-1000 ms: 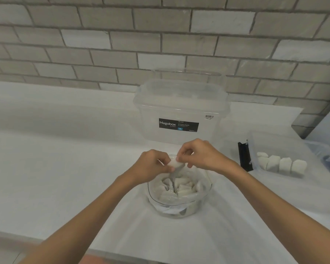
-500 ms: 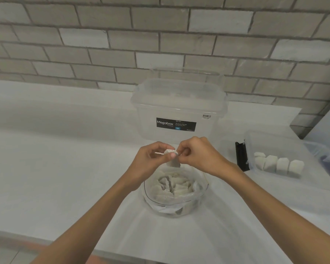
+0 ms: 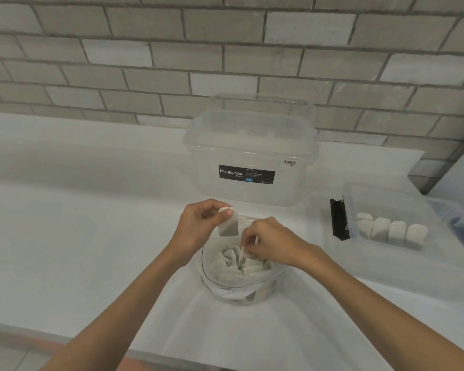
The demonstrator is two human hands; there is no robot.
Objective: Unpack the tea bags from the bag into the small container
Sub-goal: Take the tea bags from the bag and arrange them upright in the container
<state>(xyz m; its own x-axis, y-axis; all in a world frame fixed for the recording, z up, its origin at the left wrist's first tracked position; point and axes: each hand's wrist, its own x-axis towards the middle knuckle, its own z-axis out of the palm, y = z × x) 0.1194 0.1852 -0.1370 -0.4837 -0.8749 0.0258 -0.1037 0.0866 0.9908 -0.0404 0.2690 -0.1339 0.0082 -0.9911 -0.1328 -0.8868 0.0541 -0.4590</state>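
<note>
A clear plastic bag [image 3: 225,286] stands open on the white counter, full of several white tea bags [image 3: 227,266]. My left hand [image 3: 198,226] pinches one tea bag [image 3: 228,226] by its top and holds it just above the bag's far left rim. My right hand [image 3: 268,241] reaches into the bag's mouth, its fingertips pinching another tea bag [image 3: 243,250] in the pile. To the right sits the small clear container [image 3: 364,194] with a row of tea bags [image 3: 390,230] standing in it.
A large lidded clear Megabox tub [image 3: 249,156] stands right behind the bag, against the brick wall. A black clip piece [image 3: 338,223] lies at the small container's left side. A blue-tinted tray [image 3: 458,226] is at the far right edge.
Both hands were together on one tea bag above the bag. Now my left hand alone holds it, lifted left, while my right hand has dropped into the bag onto another.
</note>
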